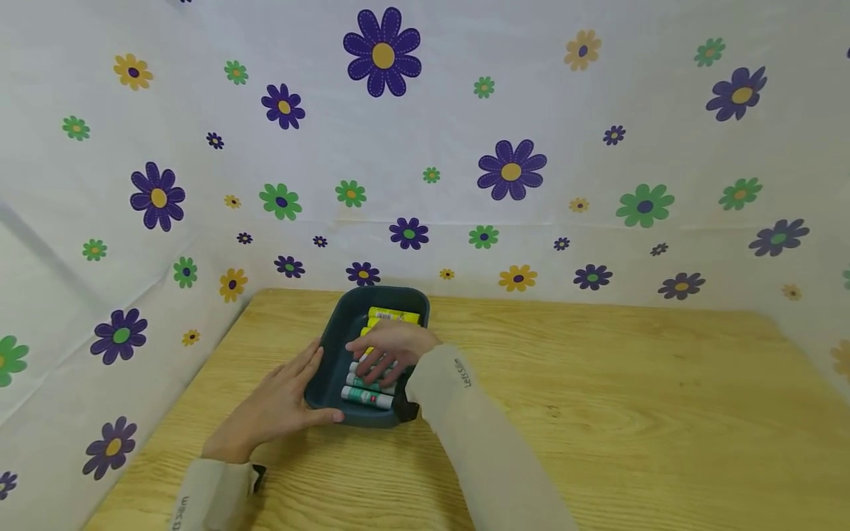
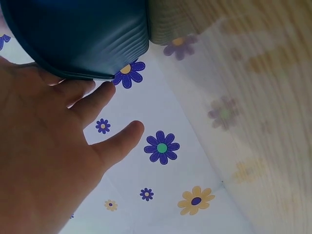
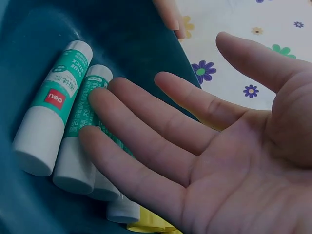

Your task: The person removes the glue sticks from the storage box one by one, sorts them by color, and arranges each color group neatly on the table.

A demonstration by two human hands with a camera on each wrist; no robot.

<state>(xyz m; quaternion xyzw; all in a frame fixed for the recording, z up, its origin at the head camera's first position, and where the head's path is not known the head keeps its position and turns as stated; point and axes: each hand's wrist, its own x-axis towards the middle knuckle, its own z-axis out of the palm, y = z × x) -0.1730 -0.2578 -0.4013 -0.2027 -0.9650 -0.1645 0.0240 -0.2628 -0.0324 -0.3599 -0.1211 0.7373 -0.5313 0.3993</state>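
A dark teal plastic tray (image 1: 328, 380) on the wooden table holds a row of glue sticks, green and white ones at its near end and yellow sticks (image 1: 393, 316) at the far end. My left hand (image 1: 279, 398) rests against the tray's left side, fingers extended along the rim and thumb at the near corner. Over the tray is my right hand (image 1: 392, 346), palm turned sideways, fingers spread and nothing gripped. In the right wrist view its fingertips overlap a green and white stick, beside the nearest glue stick (image 3: 53, 105). This hand hides part of the row.
The wooden table (image 1: 598, 398) stretches to the right of the tray. A white cloth (image 1: 438, 110) printed with flowers hangs behind the table and along its left side. The tray's far end is near the back edge. Black straps show at both wrists.
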